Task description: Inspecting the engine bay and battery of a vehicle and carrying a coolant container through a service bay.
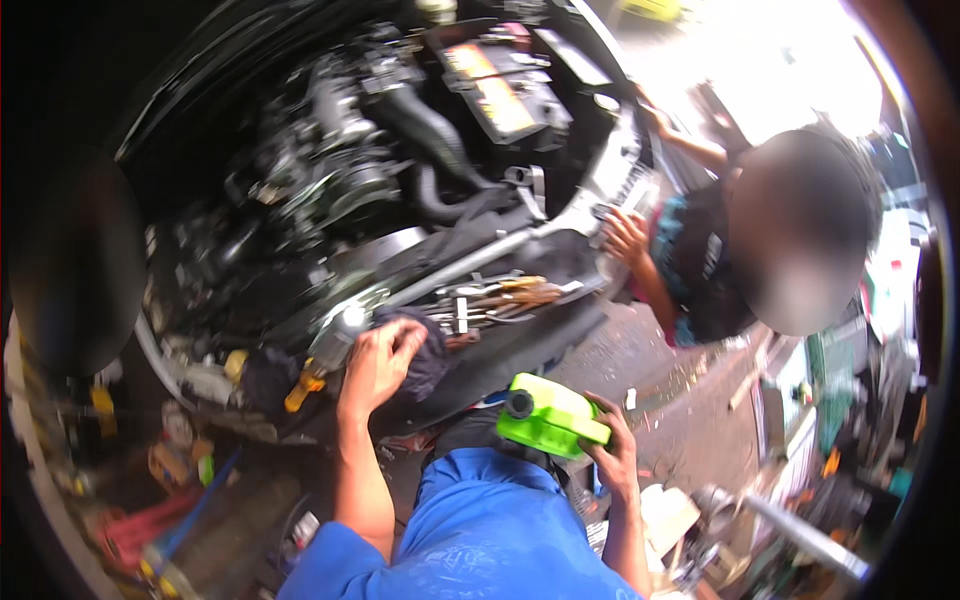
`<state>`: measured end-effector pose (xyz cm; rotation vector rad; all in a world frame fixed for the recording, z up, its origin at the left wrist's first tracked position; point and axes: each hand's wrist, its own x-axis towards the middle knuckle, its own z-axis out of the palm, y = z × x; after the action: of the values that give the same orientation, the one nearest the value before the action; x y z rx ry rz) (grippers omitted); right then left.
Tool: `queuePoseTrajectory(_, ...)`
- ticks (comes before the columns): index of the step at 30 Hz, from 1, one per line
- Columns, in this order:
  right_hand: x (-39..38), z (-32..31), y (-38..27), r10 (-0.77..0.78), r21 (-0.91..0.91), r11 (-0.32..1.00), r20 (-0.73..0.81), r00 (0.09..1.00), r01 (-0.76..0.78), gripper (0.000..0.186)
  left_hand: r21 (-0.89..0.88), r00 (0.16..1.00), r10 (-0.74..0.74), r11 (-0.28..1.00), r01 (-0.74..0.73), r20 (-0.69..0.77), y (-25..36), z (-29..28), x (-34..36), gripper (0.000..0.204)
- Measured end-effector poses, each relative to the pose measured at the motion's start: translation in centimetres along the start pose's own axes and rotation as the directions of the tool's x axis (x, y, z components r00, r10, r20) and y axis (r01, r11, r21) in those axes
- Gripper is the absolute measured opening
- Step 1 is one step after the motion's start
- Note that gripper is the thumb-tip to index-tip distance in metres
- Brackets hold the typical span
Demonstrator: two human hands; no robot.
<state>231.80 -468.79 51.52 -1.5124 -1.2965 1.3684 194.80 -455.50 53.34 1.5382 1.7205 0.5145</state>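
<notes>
My right hand (612, 440) grips a bright green plastic jug (550, 412) from its right side, in front of my blue shirt. A round black cap or opening (519, 403) faces up at the jug's left end. Over the front of the open engine bay, my left hand (382, 365) has its fingers curled in; whether anything small is between them is hidden. Beside it lies a dark cloth (425, 350). A shiny light (350, 318) and a tool with a yellow handle (304, 388) are just to its left.
Several hand tools (500, 303) lie along the car's front. Behind are the engine (345, 165), a thick black hose (430, 125) and a battery (505, 85). Another person (700, 250) leans at the right with a hand (627, 237) on the car's edge. Clutter covers the floor (680, 385) at both sides.
</notes>
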Motion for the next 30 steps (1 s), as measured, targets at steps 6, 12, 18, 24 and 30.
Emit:
queuePoseTrajectory(6, -2.2, -3.0, 1.2, -0.116, -0.059, 0.992, -0.005, 0.993, 0.115, 0.031, -0.212, 0.710, 0.436, 0.898, -0.386, 0.553, 9.7, 7.6, -0.5, 0.042)
queuePoseTrajectory(12, -7.0, -6.6, 5.1, -0.131, -0.132, 0.985, -0.166, 0.977, 0.109, 0.036, -0.150, 0.487, 0.508, 0.785, -0.601, 0.711, 14.6, 15.6, -2.3, 0.043)
queuePoseTrajectory(18, -12.1, -9.5, 13.3, -0.228, -0.160, 0.969, -0.283, 0.932, 0.189, 0.046, -0.189, 0.359, 0.413, 0.834, -0.519, 0.837, 15.7, 23.2, -1.9, 0.047)
queuePoseTrajectory(24, -17.1, -15.0, 28.4, -0.392, -0.256, 0.916, -0.404, 0.827, 0.309, 0.050, -0.131, 0.444, 0.457, 0.795, -0.592, 0.771, 14.1, 36.3, -1.4, 0.040)
queuePoseTrajectory(30, -27.9, -21.8, 39.3, -0.253, -0.255, 0.964, -0.782, 0.569, 0.078, 0.038, 0.174, 0.477, 0.345, 0.634, -0.754, 0.809, 4.9, 57.2, 2.3, 0.047)
